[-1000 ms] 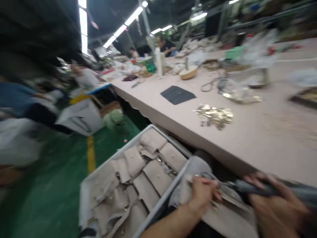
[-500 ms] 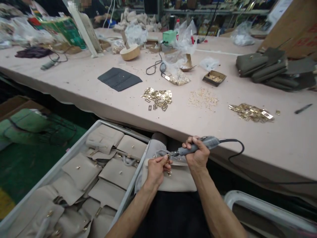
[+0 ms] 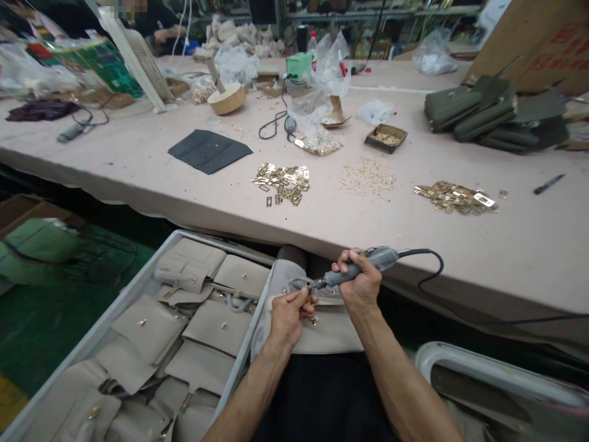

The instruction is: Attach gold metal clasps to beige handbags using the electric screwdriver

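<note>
A beige bag piece lies on my lap below the table edge. My right hand is closed round a grey corded power screwdriver, whose tip points left at a small gold fitting on the piece. My left hand pinches that fitting and the beige material at the tool's tip. The tool's black cord loops off to the right under the table edge.
A grey bin at my left holds several beige bag pieces. The pink table carries piles of gold hardware, a dark pad, a small box of screws, and stacked olive bags. Another bin rim sits at right. People work far behind.
The view swung from the left aisle to my lap and steadied. My hands came together over the beige piece, and the screwdriver tip has stayed at the fitting since half a second ago.
</note>
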Motion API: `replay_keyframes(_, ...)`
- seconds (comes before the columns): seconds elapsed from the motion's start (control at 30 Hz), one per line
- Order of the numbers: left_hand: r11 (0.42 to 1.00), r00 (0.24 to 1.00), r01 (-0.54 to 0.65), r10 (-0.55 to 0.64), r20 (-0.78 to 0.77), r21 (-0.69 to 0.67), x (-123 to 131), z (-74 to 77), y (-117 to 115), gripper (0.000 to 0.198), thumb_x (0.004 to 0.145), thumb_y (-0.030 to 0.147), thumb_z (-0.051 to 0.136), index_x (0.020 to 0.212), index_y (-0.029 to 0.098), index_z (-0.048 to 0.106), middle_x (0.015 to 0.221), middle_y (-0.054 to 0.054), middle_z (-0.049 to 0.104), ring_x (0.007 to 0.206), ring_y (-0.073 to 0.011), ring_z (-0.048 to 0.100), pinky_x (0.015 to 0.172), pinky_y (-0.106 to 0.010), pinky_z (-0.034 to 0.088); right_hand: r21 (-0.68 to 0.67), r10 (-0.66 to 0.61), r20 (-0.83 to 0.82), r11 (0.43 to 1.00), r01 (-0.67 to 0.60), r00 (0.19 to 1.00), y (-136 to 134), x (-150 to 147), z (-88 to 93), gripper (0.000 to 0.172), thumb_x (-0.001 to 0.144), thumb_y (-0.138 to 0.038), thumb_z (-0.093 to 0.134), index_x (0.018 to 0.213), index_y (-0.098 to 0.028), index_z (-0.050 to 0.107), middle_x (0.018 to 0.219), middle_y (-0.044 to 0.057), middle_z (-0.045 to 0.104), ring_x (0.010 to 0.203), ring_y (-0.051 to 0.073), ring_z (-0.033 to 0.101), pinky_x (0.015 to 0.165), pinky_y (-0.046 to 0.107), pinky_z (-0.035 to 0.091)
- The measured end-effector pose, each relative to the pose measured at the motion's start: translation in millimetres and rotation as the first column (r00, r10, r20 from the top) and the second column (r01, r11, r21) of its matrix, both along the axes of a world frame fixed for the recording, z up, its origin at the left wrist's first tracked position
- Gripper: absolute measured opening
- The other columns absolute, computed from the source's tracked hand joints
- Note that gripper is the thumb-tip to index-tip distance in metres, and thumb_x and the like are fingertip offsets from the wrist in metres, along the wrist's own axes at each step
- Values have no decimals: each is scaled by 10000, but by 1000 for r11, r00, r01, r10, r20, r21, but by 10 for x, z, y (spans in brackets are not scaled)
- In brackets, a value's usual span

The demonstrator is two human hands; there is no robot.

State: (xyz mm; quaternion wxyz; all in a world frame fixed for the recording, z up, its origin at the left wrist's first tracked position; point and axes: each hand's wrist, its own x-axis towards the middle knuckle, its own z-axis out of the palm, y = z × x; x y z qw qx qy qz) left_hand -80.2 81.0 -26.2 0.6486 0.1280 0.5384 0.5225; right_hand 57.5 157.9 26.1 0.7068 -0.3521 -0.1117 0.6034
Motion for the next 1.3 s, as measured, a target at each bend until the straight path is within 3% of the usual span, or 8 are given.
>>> replay_keyframes(0.47,1000,999,29,-28,33,-13,-38,21,-26,531,574,478,978,821,36,820,718,-150,769,466,-66,558,454,-173,464,10,-12,-20,1000,12,1000,-15,11,39,241,670,-214,756,795,-204,549,684,-31,604,492,91,466,534,265,458)
replay_keyframes(1.3,998,997,66,-66,27,10,-44,2,-55,476,629,479,956,783,55,805,717,-130,764,447,-47,518,448,-170,433,53,13,-10,999,-12,1000,-55,-7,68,176,710,-220,738,726,-188,566,662,-21,593,475,82,455,518,260,458)
